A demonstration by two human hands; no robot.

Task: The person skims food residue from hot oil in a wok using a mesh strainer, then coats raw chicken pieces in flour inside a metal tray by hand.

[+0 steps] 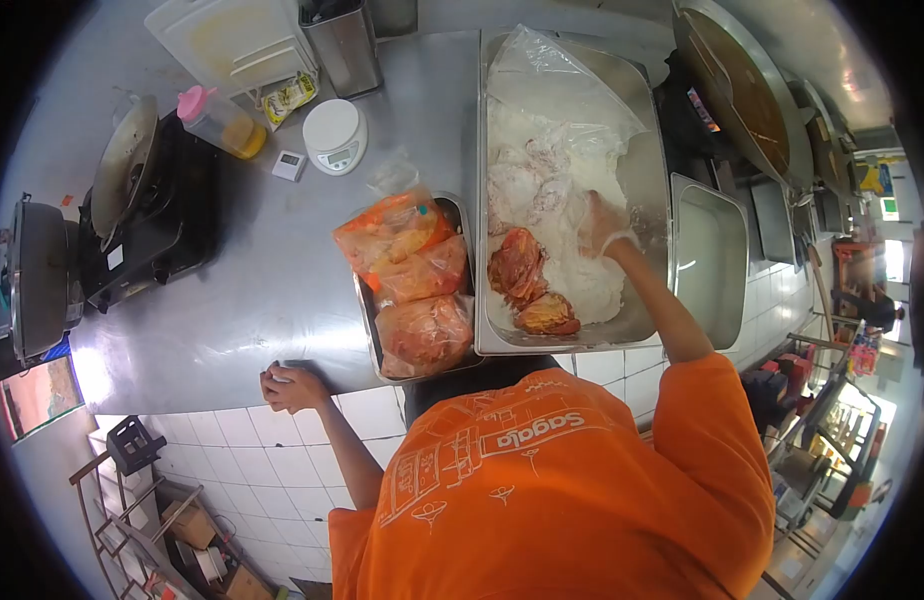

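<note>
One left hand (293,388) and one right hand (602,225) are seen. On one table (242,330), one digital scale (332,132), one small timer (290,166) and one pink-capped bottle (222,122) are counted. In one tray (461,214) three bagged portions (422,335) are shown; in one large pan (644,180) two reddish pieces (519,266) are seen, while the flour-coated pieces (547,190) beside them cannot be counted exactly

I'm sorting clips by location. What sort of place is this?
Most likely a commercial kitchen. A deep metal tray holds white powder and what looks like raw meat, a wok sits at a black stove, and a digital scale stands on the metal counter.
</note>
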